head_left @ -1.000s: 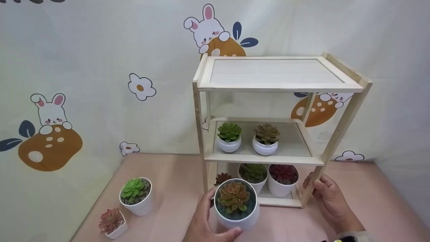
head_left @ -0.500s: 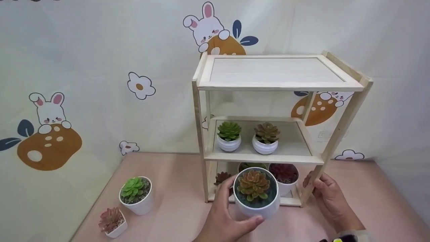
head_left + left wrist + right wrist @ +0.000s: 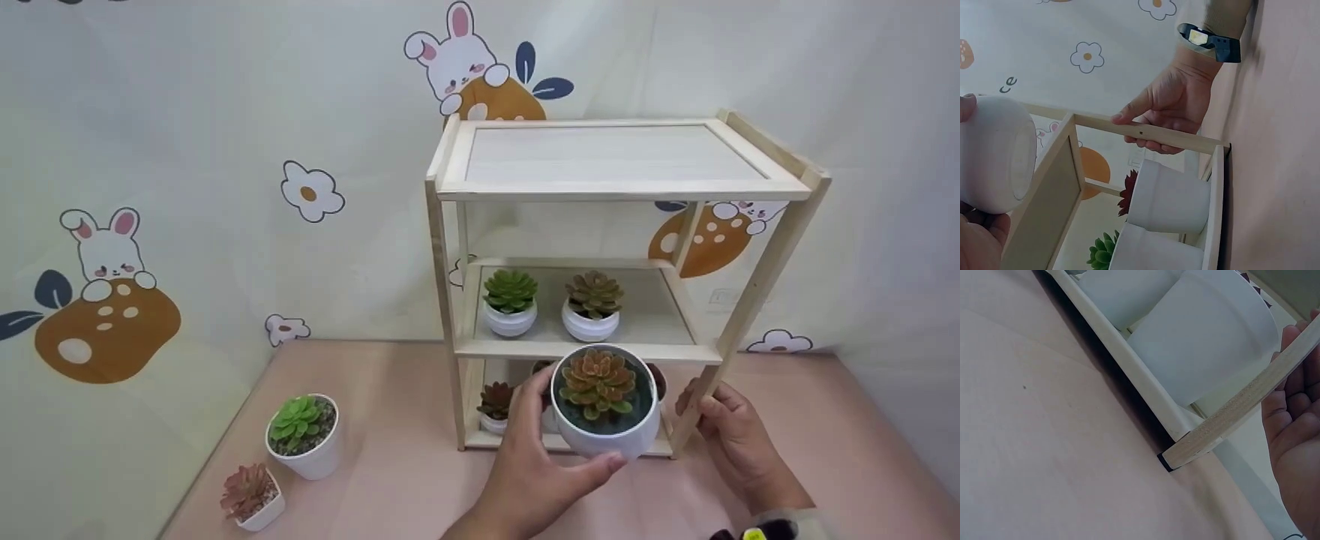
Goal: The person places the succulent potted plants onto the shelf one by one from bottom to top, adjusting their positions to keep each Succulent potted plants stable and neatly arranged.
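Note:
My left hand [image 3: 529, 469] holds a round white pot with a reddish-green succulent [image 3: 598, 382], thumb at the front and fingers on its left side. This potted succulent is in the air before the wooden shelf rack [image 3: 622, 154], overlapping the middle board's front edge and hiding pots behind. In the left wrist view the pot [image 3: 996, 154] shows its smooth side and base. My right hand [image 3: 739, 446] grips the rack's front right post [image 3: 757, 292] low down, thumb on one side and fingers behind. The right wrist view shows this post [image 3: 1241, 408] in front of the curled fingers.
Two small potted succulents, one green [image 3: 511, 300] and one brownish [image 3: 592, 304], stand on the middle board. A dark-red succulent [image 3: 495, 405] sits on the bottom board, beside larger white pots [image 3: 1168, 197]. Farther left on the table are a bright green potted succulent [image 3: 304, 435] and a pink one [image 3: 253, 495].
My left hand has carried the potted succulent right and upward, from the rack's lower front toward the middle board's edge. The right hand keeps its grip on the post.

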The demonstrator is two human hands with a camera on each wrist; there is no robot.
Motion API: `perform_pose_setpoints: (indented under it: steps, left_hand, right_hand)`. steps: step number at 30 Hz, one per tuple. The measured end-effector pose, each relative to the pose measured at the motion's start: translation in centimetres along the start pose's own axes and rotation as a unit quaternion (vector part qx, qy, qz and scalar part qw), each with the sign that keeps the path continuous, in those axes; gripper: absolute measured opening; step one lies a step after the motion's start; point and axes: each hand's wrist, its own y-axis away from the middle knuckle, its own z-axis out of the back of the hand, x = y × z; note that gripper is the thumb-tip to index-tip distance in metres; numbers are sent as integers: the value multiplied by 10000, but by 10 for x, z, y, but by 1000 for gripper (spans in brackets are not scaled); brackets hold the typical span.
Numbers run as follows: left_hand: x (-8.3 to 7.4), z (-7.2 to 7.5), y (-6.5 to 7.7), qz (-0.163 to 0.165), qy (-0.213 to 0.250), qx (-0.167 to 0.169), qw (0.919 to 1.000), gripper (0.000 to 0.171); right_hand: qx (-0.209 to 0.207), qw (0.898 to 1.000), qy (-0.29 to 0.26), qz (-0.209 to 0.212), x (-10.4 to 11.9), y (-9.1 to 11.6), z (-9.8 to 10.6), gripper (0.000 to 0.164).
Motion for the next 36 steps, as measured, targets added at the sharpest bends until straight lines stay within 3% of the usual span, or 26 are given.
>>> perform_pose_setpoints:
  steps: [3,15,24,30,36]
  left_hand:
    - [-2,-3,-4,-60,-24,-62,10000,94]
    - [-11,-19,-18,-597,-168,-220,9978,93]
    - [-19,-36,-28,-460,-192,-283,9984,95]
    - [-18,-46,-33,-740,-456,-501,9949,95]
    - [-19,-51,-36,-809,-693,-658,9921,97]
  right_hand:
    - [-163,9999,-15,-25,0,0,-2,13]
    - [-98,9995,56,-294,3,2,2,22]
    - [-13,9997,76,-234,3,1,2,33]
    - [20,9998,180,-91,2,0,2,34]
    - [-37,9987,428,-278,3,0,2,35]
